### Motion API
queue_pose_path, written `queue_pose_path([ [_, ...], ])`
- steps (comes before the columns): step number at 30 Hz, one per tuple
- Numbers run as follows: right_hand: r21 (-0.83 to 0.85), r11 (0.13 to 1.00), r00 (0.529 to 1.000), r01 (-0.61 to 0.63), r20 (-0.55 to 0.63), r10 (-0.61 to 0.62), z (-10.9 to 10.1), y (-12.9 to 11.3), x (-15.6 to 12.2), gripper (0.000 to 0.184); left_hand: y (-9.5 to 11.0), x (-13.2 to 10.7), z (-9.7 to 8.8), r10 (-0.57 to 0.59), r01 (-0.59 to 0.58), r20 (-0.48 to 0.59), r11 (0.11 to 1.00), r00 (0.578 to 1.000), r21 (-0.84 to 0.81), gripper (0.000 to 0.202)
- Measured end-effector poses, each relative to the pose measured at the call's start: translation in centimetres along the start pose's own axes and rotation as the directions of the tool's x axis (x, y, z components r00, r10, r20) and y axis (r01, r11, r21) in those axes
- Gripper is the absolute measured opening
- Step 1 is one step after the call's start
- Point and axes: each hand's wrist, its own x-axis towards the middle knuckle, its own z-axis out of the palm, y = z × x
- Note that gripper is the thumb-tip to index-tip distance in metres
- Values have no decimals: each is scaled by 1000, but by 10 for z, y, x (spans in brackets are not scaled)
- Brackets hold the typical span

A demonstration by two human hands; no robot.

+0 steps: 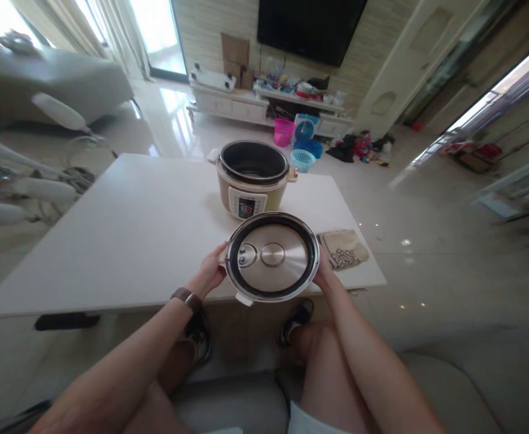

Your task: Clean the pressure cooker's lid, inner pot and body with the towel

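Observation:
A round pressure cooker lid (286,259) is held up above the table's near edge, its metal underside and dark sealing ring turned toward me. My left hand (213,269) grips the lid's left rim, fingers partly hidden behind it. On the opposite rim my right hand (323,265) holds on, most of its fingers out of sight. Beyond the lid stands the electric pressure cooker (224,191), uncovered, with a dark inner pot (250,160) and a control panel (247,204) facing me. The lid overlaps the bottom of the cooker in view.
The cooker stands on a white table (155,229). A folded beige cloth (348,248) with a dark pattern lies at the right edge. Past the table are a light blue basket (303,160), a pink bin (283,131) and a cluttered TV cabinet (246,108).

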Motion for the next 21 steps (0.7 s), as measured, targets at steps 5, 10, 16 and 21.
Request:
queue_pose_path([
  [5,-154,986,986,-60,-166,34,-7,7,12,47,17,11,-3,143,-137,-23,978,990,154,11],
  [10,-253,956,971,-150,-219,94,-5,20,25,43,21,21,-10,227,-225,27,931,974,287,22],
  [16,-283,945,980,-163,-153,123,-3,24,35,43,16,31,-18,224,-221,28,923,974,315,28],
  [21,-307,944,973,-119,-226,49,-9,31,47,35,17,31,-18,186,-169,-18,924,982,344,32],
])
